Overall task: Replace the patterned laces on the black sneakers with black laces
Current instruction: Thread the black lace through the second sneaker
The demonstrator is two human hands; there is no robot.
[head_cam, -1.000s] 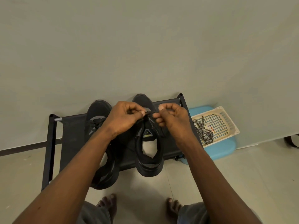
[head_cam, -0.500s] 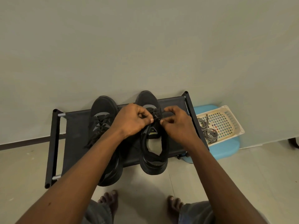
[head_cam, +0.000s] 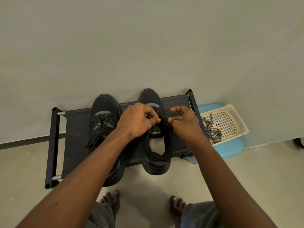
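Two black sneakers stand side by side on a low black rack (head_cam: 75, 129), toes to the wall. The left sneaker (head_cam: 103, 112) carries a black lace with loose ends hanging at its left side. Over the right sneaker (head_cam: 156, 155) both hands meet at the eyelets. My left hand (head_cam: 136, 120) and my right hand (head_cam: 184, 122) each pinch the black lace (head_cam: 162, 116) that runs between them. The hands hide most of the lacing. The patterned black-and-white laces (head_cam: 212, 130) lie coiled in a cream basket (head_cam: 233, 122) to the right.
The cream basket sits on a blue stool (head_cam: 230, 148) beside the rack, against a plain wall. My bare feet (head_cam: 110, 201) stand on the tiled floor just in front of the rack. A dark object (head_cam: 298, 142) shows at the right edge.
Both hands have shifted slightly toward the toe of the right sneaker, still working the black lace. The camera has tilted, so the rack sits higher in view.
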